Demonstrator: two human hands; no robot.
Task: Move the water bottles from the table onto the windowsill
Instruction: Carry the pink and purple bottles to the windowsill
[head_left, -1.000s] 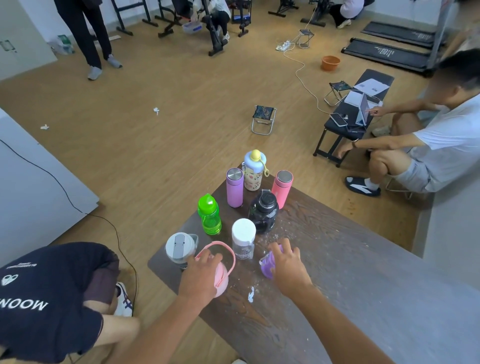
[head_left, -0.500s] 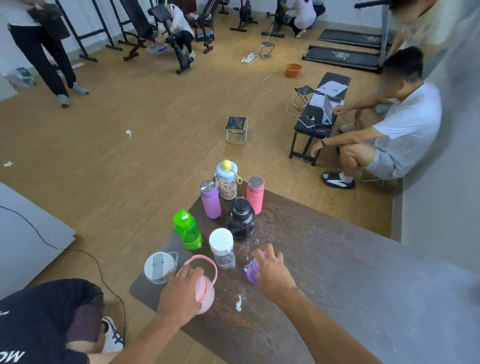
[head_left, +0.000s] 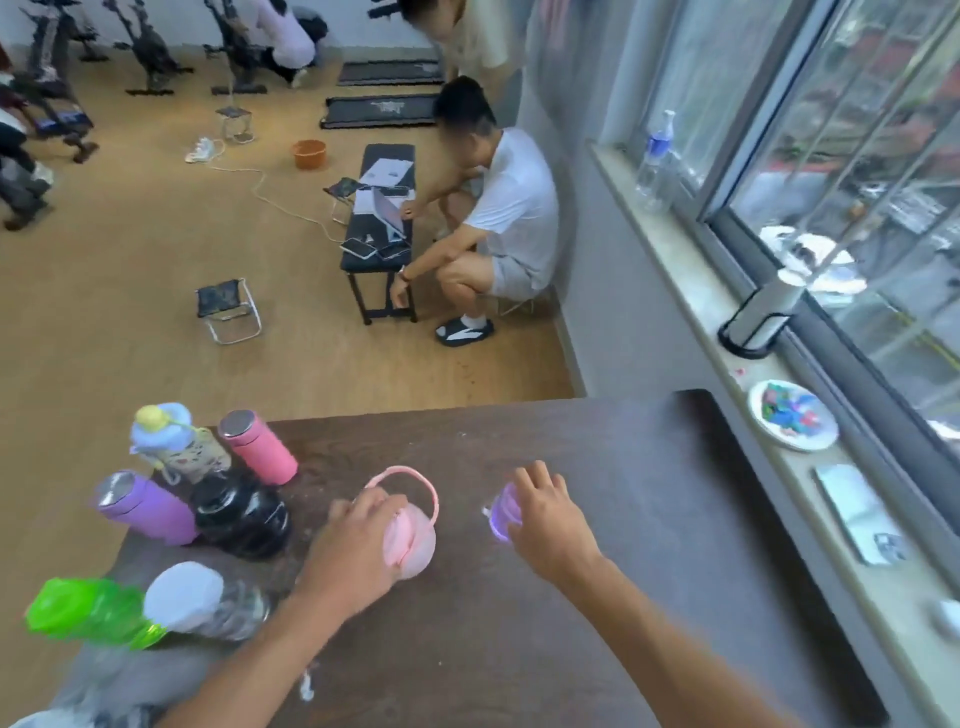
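My left hand grips a pale pink bottle with a hoop handle, over the middle of the dark table. My right hand holds a small purple bottle, largely hidden by the fingers. Whether either bottle is clear of the table cannot be told. At the table's left stand several bottles: pink flask, purple flask, black jug, patterned bottle with yellow cap, clear bottle with white lid, green bottle. The pale windowsill runs along the right.
On the sill stand a clear plastic bottle, a roll holder, a plate of colourful bits and a flat device. A person in white crouches by a black bench. A folding stool stands on the wood floor.
The view has swung right, bringing the windowsill and window into sight. Both hands have carried the pink and purple bottles to the right, away from the cluster.
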